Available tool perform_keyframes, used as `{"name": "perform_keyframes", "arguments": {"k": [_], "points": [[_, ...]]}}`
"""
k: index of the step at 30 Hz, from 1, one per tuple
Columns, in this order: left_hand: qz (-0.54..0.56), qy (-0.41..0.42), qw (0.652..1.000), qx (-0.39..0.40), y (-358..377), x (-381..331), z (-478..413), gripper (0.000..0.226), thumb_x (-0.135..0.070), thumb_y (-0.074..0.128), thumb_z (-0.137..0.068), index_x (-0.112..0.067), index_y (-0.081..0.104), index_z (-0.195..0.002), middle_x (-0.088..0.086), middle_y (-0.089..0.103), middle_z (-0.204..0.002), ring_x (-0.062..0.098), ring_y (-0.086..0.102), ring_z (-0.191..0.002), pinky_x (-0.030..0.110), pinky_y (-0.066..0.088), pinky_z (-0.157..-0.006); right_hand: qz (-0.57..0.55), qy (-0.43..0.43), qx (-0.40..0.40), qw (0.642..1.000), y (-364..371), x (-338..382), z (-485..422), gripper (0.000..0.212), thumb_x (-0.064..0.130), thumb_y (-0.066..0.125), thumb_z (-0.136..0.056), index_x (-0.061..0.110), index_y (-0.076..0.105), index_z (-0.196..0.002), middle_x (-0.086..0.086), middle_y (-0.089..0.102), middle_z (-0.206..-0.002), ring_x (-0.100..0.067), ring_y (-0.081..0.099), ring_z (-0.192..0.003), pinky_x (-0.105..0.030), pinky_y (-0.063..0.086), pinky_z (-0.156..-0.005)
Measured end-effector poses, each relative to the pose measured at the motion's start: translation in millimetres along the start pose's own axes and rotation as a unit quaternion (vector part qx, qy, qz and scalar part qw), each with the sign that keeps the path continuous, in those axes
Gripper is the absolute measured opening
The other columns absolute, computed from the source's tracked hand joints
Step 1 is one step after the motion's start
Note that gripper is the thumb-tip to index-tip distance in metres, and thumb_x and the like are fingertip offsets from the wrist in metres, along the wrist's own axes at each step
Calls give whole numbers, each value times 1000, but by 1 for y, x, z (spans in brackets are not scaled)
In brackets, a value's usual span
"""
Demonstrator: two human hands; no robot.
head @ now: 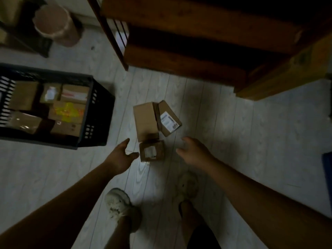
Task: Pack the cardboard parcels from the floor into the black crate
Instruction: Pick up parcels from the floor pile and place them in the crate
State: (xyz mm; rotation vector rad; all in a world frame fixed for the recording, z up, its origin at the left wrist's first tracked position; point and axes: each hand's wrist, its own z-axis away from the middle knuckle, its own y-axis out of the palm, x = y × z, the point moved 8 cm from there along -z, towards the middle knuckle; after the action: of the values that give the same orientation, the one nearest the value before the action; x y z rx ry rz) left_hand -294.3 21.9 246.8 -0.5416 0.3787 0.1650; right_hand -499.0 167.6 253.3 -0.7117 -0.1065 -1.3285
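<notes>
Stock on the floor (206, 108), still to pack: three cardboard parcels, clustered and touching or nearly so. Item one, small parcel (151, 150) with a white label on top, nearest me. Item two, plain parcel (145, 121), just beyond it. Item three, labelled parcel (169, 119), leaning against the plain one's right side. Stock already in the black crate (97, 112), which sits on the floor to my left, well apart from the cluster: several parcels lying flat, among them a yellow-taped parcel (69, 112); exact count not clear in this dim light, though room looks to remain on top. My left hand (122, 155): fingers apart and relaxed, holding nothing, thumb just beside the small parcel's left edge; contact cannot be told. My right hand (194, 151): fingers loosely spread, empty, near the small parcel's right side and clear of it. Judgement: the task is mostly done, with three parcels left, and the small one is bracketed for a two-handed pickup.
</notes>
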Motion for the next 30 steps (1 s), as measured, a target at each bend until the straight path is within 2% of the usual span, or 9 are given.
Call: {"name": "perform_keyframes", "arguments": {"k": [4,7,9,13,15,17,20,27,30], "points": [[7,-51,999,-4,51,57,-86,73,-34,60,-89,-22,19,-149,10,34,-149,24,53,-114,28,43,-93,-66,91,25,993,67,-56,-104,65,44,56,-88,17,34,-143,-9,42,-143,-29,46,-124,-35,43,-96],[1,-85,996,-2,93,108,-146,74,-35,59,-89,-19,19,-149,11,27,-153,28,34,-135,35,30,-107,-89,125,36,988,117,-95,-173,56,36,59,-89,13,43,-137,-11,48,-137,-30,50,-118,-28,40,-86],[8,-106,994,4,120,136,-180,72,-34,59,-89,-18,20,-148,12,29,-152,29,33,-135,37,31,-106,-99,120,41,987,147,-114,-211,50,31,60,-89,11,48,-133,-12,51,-135,-30,52,-117,-28,40,-87],[92,-122,988,-7,160,165,-242,70,-30,60,-88,-15,25,-146,13,40,-144,28,49,-118,24,41,-80,-136,103,75,982,200,-134,-263,67,30,66,-84,16,36,-143,-8,43,-144,-26,45,-127,-23,33,-94],[189,-111,975,28,182,168,-265,52,-24,58,-91,-20,38,-138,7,50,-135,29,49,-122,24,43,-82,-171,79,109,976,225,-132,-277,72,18,67,-83,18,30,-145,-7,42,-144,-24,45,-127,-23,35,-99],[238,-69,968,46,195,166,-281,20,-16,57,-91,-25,56,-108,1,63,-108,27,59,-109,28,52,-73,-205,62,103,972,238,-127,-283,68,4,63,-84,15,32,-144,-9,44,-142,-22,47,-123,-23,40,-94],[268,-59,961,33,194,167,-271,18,-13,55,-91,-30,55,-87,-3,61,-90,12,62,-83,24,51,-59,-228,68,71,969,240,-126,-273,68,2,63,-84,13,32,-143,-9,45,-141,-23,46,-124,-20,39,-92],[253,-42,966,33,141,143,-153,24,-2,59,-86,-25,58,-82,-15,66,-67,-3,66,-68,7,46,-45,-214,98,66,970,218,-91,-168,77,25,72,-80,26,29,-144,-4,48,-138,-20,52,-115,-29,45,-94],[265,-66,962,-24,82,129,-89,22,-9,59,-89,-14,56,-110,-7,60,-90,3,61,-65,11,44,-39,-220,71,55,971,191,-42,-102,76,38,71,-79,31,30,-143,2,48,-138,-10,48,-106,-20,41,-79]]}}
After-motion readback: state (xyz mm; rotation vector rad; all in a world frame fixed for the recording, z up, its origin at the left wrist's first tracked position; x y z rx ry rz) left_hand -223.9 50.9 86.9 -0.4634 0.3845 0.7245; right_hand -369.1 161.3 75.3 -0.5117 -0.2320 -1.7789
